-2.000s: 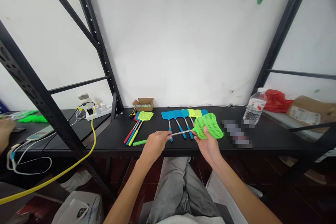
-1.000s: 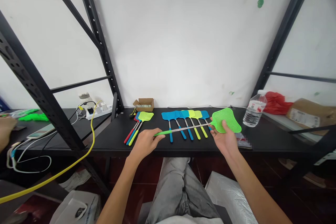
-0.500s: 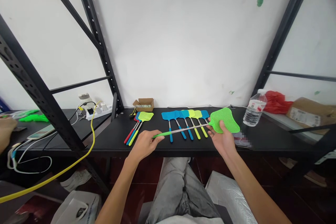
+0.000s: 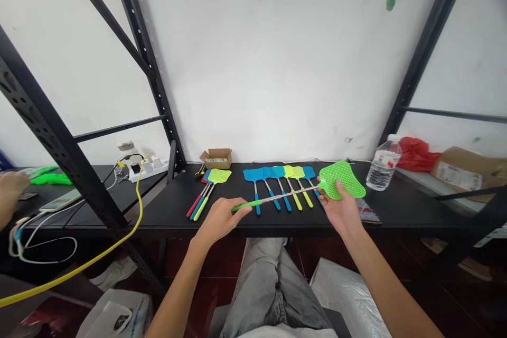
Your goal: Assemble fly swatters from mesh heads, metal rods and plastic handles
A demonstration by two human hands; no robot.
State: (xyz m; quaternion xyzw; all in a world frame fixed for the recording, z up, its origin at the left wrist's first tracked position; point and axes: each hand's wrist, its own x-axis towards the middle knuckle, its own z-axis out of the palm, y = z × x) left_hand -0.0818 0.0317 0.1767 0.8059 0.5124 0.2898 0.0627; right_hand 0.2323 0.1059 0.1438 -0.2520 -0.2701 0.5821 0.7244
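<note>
A green fly swatter (image 4: pixel 344 179) stretches between my two hands above the black table (image 4: pixel 166 195). My left hand (image 4: pixel 222 217) is closed round its green handle. My right hand (image 4: pixel 341 205) grips the perforated head, thumb on top and fingers beneath. Behind the metal rod lies a fanned row of blue and yellow fly swatters (image 4: pixel 253 175), heads toward the wall. Left of that row, red, blue and yellow swatters (image 4: pixel 219 176) overlap, their handles toward me.
A small open cardboard box (image 4: pixel 217 157) stands by the wall. On the right are a water bottle (image 4: pixel 383 163), a clear plastic bag (image 4: pixel 369 214) and a red bag (image 4: pixel 418 153). A yellow cable (image 4: pixel 139 206) crosses at left, where another person's hand (image 4: pixel 11 190) shows.
My right hand and the swatter's head have shifted slightly right, and the left hand a little too. At far left, the other person's hand has moved slightly.
</note>
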